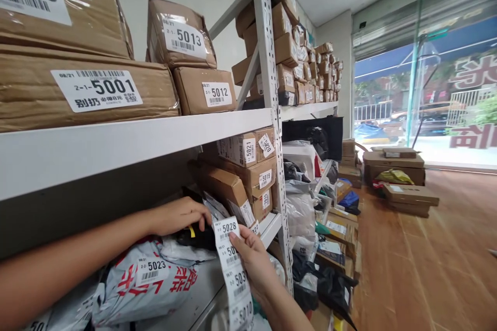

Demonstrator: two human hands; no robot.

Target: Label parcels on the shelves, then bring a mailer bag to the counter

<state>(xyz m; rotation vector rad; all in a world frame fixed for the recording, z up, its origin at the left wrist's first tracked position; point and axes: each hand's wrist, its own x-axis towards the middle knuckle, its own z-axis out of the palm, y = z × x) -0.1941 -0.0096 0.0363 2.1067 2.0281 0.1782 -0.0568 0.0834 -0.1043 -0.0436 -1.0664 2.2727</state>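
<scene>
R hand (pixel 254 256): here it is, low ctr, thumb flat on the strip, fingers behind, clamped on its R edge.
Strip (pixel 237 284): white, hanging btwn the hands in front of the lower shelf, held near its top; 5028 up top, next no. part-hidden by the thumb, then 503-something, last one blurry, all running down to the btm edge of view.
L hand (pixel 180 216): in from the L, palm down, fingers bent, tips right by the strip's top L corner; can't tell if they're pinching anything or just touching.
Black pkg (pixel 200 239): right under the L hand, w/ a bit of yellow showing.
Bag (pixel 128 295): grey-white, red print, tagged 5023, lying below the L forearm.
Box stack (pixel 262 173): just past the hands, 5021 & 5020 stickers at top, 5019 below; a brown box (pixel 223 183) leans beside it.
Top shelf (pixel 135 147): 5001 box (pixel 151 83) at L, then 5013 box (pixel 180 31) sitting on 5012 box (pixel 204 90).
Post (pixel 267 36): white, perforated, more pkgs racked beyond.
Floor (pixel 411 269): wood, flat cartons (pixel 409 196) near the window (pixel 388 83).
</scene>
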